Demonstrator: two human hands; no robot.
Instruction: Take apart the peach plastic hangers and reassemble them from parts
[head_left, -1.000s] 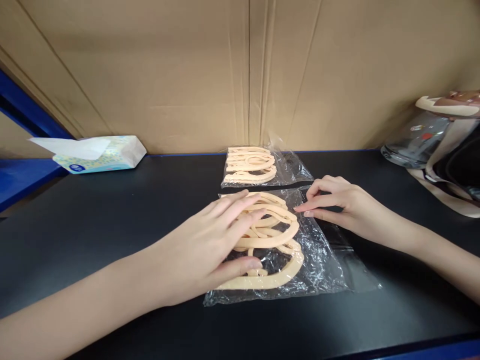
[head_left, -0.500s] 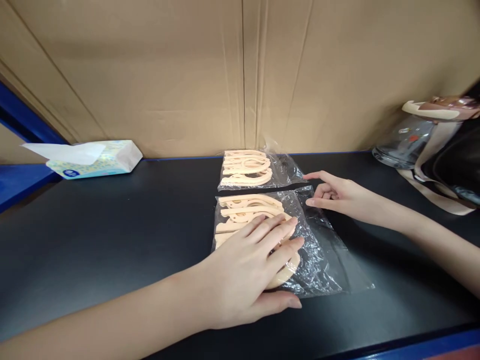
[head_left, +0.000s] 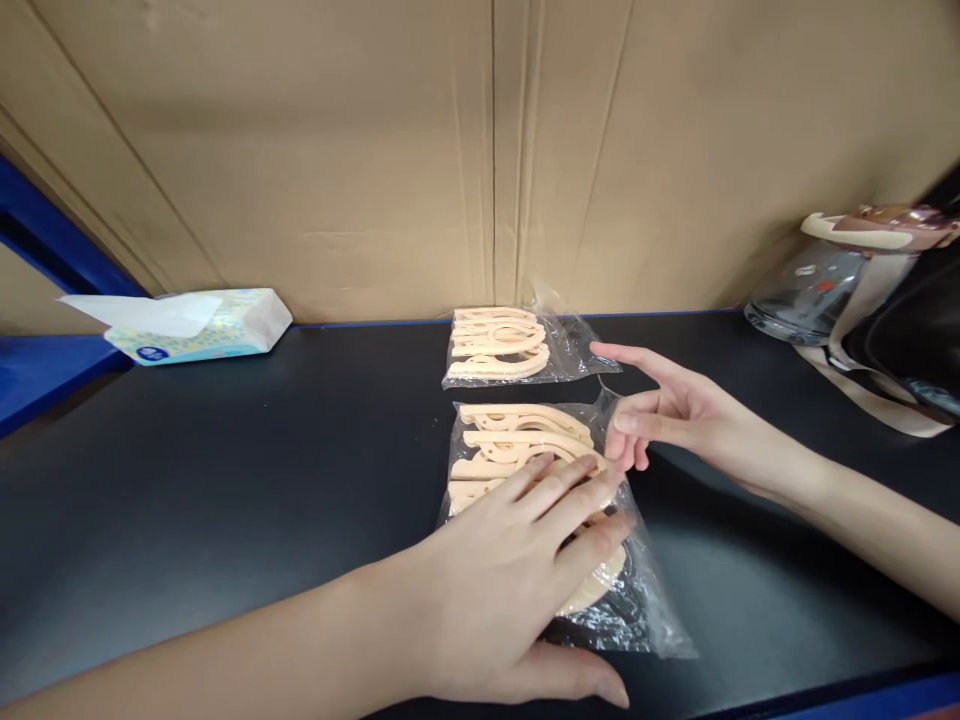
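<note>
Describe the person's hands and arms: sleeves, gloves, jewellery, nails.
The left hand and right hand are both bare, with no gloves. No ring shows on any visible finger, and no watch or bracelet on either wrist. The nails that show are short and look unpainted. The left forearm and right forearm are uncovered up to the picture's edge, with no sleeve in view.

Worn on the head, looking forward and down from just above and behind both hands. Close enough to fill the lower middle with the left hand (head_left: 517,570) and to catch the right hand (head_left: 675,415) just beyond it, rightward. Faces a cardboard wall (head_left: 337,150) well beyond both, across the black tabletop (head_left: 225,450) beneath them.
</note>
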